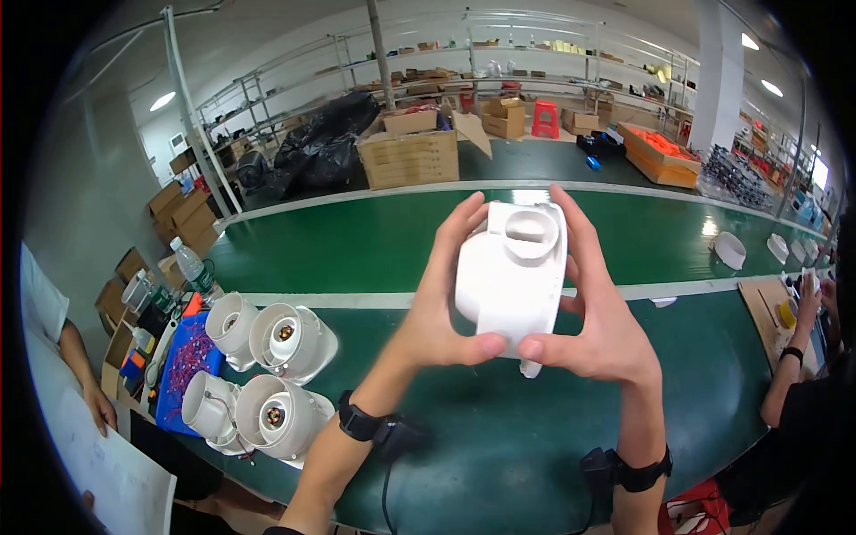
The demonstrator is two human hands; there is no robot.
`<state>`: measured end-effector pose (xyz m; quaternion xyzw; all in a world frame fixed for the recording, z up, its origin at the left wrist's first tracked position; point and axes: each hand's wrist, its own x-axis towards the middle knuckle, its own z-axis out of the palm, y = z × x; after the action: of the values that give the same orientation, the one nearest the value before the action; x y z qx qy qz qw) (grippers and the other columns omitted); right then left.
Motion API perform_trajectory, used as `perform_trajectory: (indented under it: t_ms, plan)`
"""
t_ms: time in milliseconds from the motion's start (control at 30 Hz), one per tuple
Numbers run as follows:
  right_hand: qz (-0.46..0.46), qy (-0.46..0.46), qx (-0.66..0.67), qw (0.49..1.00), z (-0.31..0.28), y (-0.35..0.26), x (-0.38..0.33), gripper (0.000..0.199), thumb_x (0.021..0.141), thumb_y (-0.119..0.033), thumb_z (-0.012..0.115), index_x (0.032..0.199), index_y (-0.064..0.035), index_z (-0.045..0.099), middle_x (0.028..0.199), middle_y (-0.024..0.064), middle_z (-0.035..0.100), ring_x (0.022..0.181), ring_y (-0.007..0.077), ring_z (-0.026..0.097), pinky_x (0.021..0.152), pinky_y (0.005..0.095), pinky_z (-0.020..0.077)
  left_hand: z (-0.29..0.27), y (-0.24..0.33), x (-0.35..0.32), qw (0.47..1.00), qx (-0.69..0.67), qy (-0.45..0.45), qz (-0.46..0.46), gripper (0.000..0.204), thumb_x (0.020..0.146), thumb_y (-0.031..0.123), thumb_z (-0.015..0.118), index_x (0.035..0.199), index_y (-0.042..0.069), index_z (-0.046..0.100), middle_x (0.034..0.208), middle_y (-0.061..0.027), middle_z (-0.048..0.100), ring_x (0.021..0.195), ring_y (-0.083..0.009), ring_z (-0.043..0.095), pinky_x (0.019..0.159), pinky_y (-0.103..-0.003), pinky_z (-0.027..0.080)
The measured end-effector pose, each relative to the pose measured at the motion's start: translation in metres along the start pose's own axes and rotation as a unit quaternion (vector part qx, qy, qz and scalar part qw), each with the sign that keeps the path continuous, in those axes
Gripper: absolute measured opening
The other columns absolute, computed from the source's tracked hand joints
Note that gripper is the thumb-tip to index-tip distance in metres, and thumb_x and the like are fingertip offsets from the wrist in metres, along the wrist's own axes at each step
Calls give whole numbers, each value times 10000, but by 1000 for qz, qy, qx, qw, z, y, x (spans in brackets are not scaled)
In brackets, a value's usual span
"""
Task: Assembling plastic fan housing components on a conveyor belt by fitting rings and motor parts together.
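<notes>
Between both hands I hold up a white plastic housing [513, 285], raised above the green worktable. It has a round, recessed opening near its top and a small tab at its lower end. My left hand [450, 299] grips its left side, thumb pressed on the lower front. My right hand [593, 308] wraps the right side, its thumb near the lower edge. Fingers behind the housing are partly hidden. To the left on the table stand several white round housings [290, 339] with metal-centred parts inside, arranged in pairs.
A blue tray [169, 401] of small reddish wired parts sits left, beside a water bottle [194, 267]. A green conveyor belt [357, 236] runs across, with white parts [729, 251] at right. Beyond it is a cardboard box [410, 160]. People work at both sides.
</notes>
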<state>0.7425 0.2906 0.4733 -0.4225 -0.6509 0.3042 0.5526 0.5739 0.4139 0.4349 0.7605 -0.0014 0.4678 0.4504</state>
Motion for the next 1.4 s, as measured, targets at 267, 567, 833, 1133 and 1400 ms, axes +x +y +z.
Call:
perform_trajectory:
  t_ms: [267, 567, 833, 1133, 1400]
  plan:
    - [-65, 19, 36, 997, 6, 26, 5, 1227, 674, -333, 834, 1597, -114, 57, 1543, 216, 287, 1422, 359, 345, 1061, 509, 419, -4, 5, 0, 997, -19, -54, 48, 1300, 558, 351, 880, 1566, 25, 126, 1518, -231, 317, 1422, -346, 339, 1182, -416, 228]
    - [-35, 68, 61, 995, 22, 11, 3, 1160, 651, -329, 823, 1571, -104, 154, 1524, 205, 287, 1384, 358, 381, 1024, 472, 450, -13, 30, 4, 997, 6, -76, 33, 1251, 602, 336, 878, 1554, 30, 128, 1564, -196, 281, 1452, -346, 312, 1193, -444, 239]
    - [-91, 110, -198, 970, 34, 21, 7, 1085, 585, -251, 826, 1514, -63, 298, 1471, 260, 341, 1396, 402, 353, 1086, 480, 378, -8, 76, 4, 896, 375, 69, 227, 254, 630, 47, 822, 871, 57, 742, 963, -94, 635, 899, -251, 588, 767, -359, 495]
    - [-134, 149, -254, 946, 35, 12, 7, 1083, 555, -241, 839, 1492, -50, 331, 1459, 286, 337, 1385, 419, 366, 1092, 473, 370, -11, 79, 1, 886, 389, 47, 248, 258, 619, -10, 826, 854, 45, 734, 865, -53, 650, 789, -247, 590, 667, -332, 482]
    - [-179, 211, -320, 906, 36, 13, 8, 1062, 576, -236, 848, 1490, -58, 338, 1469, 294, 314, 1330, 435, 431, 1019, 479, 453, -3, 73, 2, 859, 425, 65, 280, 248, 635, -33, 801, 858, -9, 697, 893, -92, 676, 790, -276, 617, 665, -353, 516]
